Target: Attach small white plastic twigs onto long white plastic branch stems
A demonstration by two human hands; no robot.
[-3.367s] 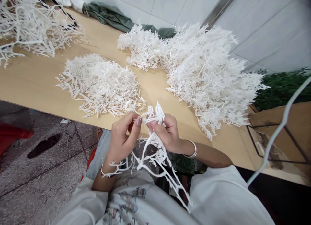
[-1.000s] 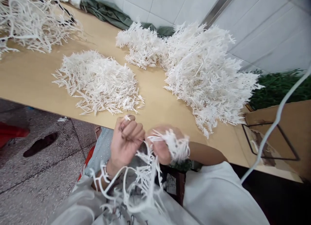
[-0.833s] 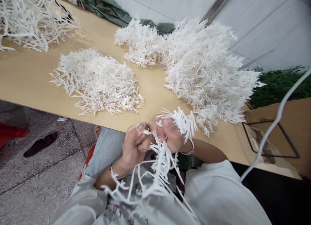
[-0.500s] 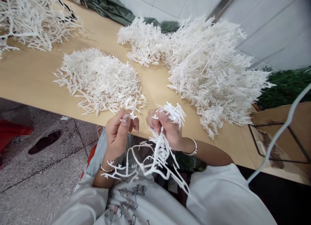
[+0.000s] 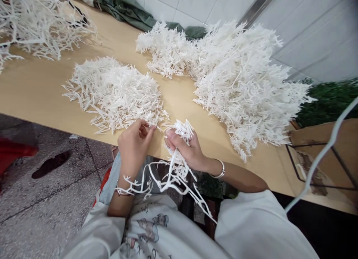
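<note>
My right hand (image 5: 186, 149) is closed round a bunch of white branching plastic sprigs (image 5: 175, 180), whose thin stems hang down over my lap and whose tips poke out above my fingers. Beside it on the left, my left hand (image 5: 135, 143) pinches at the lower edge of the smaller pile of white sprigs (image 5: 117, 91). Thumb and fingertip meet there; whether a small piece lies between them is too fine to tell. A larger white pile (image 5: 240, 80) spreads over the table beyond my right hand.
Looser white branches (image 5: 36, 24) lie on the table (image 5: 33, 91) at the far left. Dark green cloth (image 5: 123, 9) runs along the tiled wall. At the right are green foliage (image 5: 330, 98), a cardboard box (image 5: 341, 143) and a pale cable (image 5: 321, 158).
My left hand has moved up slightly and turned over to the pile's edge; the small white piece at its fingertips no longer shows. My right hand has shifted left with its bunch.
</note>
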